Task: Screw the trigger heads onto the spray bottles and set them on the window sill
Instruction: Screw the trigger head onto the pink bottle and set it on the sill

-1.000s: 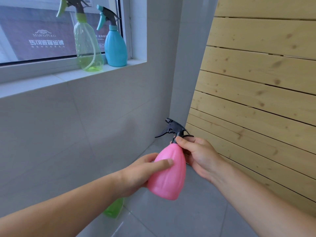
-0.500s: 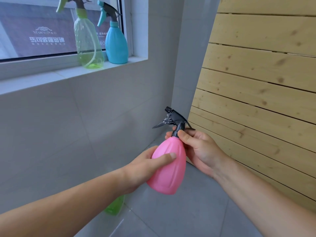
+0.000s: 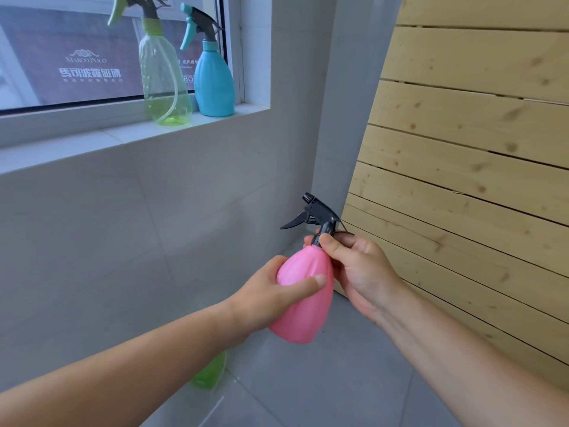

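Grey tiled wall [image 3: 123,226], window sill [image 3: 77,146] at ten o'clock bearing green bottle [image 3: 164,87] and blue bottle [image 3: 215,84], left hand [image 3: 261,300] gripping pink bottle [image 3: 303,306] at centre, right hand [image 3: 360,269] pinching its black trigger head [image 3: 318,212], green shape [image 3: 209,374] at six o'clock, perhaps a bottle

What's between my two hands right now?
The pink bottle, in the head view: left hand grips its body, right hand pinches the black trigger head.

Green bottle [image 3: 211,372] on floor [image 3: 323,383]: mostly hidden behind left forearm [image 3: 138,365]. Clear bottle's [image 3: 163,84] green trigger head [image 3: 135,6]: cropped at top edge. Collar of black trigger head [image 3: 317,214] on pink bottle [image 3: 303,306]: covered by right hand [image 3: 363,269].
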Action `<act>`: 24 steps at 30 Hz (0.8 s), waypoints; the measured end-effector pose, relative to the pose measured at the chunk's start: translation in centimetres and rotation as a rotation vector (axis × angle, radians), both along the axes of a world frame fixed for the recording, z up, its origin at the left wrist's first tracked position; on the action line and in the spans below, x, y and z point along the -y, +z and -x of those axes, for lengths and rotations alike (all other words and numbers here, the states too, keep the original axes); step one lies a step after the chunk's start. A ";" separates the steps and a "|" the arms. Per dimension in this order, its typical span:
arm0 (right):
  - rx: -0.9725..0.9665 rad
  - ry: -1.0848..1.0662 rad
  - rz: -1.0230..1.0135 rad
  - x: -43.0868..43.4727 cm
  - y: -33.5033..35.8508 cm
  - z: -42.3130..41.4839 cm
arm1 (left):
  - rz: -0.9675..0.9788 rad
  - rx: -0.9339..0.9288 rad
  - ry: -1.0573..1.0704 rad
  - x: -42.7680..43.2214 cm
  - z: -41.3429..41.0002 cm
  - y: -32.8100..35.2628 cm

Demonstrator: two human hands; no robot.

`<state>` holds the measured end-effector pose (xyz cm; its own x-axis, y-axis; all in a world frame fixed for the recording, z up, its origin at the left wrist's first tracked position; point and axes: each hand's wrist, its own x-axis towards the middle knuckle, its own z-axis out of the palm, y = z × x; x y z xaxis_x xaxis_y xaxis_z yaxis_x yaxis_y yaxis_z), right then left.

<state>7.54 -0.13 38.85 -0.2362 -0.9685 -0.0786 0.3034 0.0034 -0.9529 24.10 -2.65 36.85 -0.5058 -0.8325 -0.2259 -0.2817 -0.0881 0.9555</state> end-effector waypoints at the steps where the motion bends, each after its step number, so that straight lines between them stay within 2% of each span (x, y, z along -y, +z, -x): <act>1: 0.038 0.022 -0.007 -0.1 0.0 0.1 | -0.031 -0.008 -0.028 0.1 -0.4 0.1; 6: 0.142 0.146 -0.008 -0.2 0.2 0.4 | -0.161 -0.133 -0.118 0.7 -1.7 0.1; 9: 0.156 0.187 0.010 -0.3 0.5 0.2 | -0.142 -0.169 -0.156 0.5 -1.8 0.1; 19: 0.083 0.021 0.027 -0.5 -0.4 -1.3 | -0.004 -0.081 -0.023 0.0 -1.4 -0.2; 24: 0.133 0.034 0.032 0.1 0.8 -1.3 | -0.001 -0.045 -0.039 1.0 -1.1 1.2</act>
<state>8.83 -0.23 39.64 -0.1924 -0.9783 -0.0763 0.4270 -0.0134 -0.9042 25.22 -3.61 38.08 -0.5473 -0.8120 -0.2026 -0.2413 -0.0787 0.9673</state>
